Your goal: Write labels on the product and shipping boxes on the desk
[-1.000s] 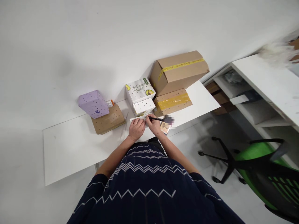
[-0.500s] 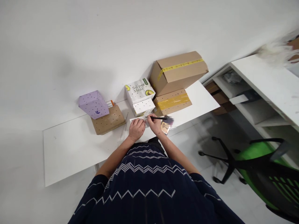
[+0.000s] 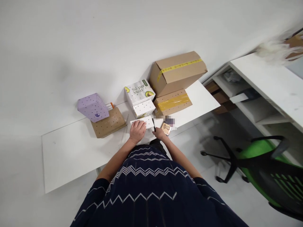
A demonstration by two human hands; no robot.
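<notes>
White desk (image 3: 71,154) bears a dotted white box (image 3: 149,121) lengthwise along its front edge, the person's left hand (image 3: 138,131) over its left end, grip indeterminable, right hand (image 3: 159,134) nearer the right end, closed on a black pen (image 3: 154,125) pointing rear-edgeward.

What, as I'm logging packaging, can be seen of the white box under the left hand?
The white box looks like card, its top scattered with small dark dots. It lies on the white table, in front of another dotted box. The left hand rests its fingers on it, hiding part. A black tool is at its right end; contact there is unclear.
</notes>
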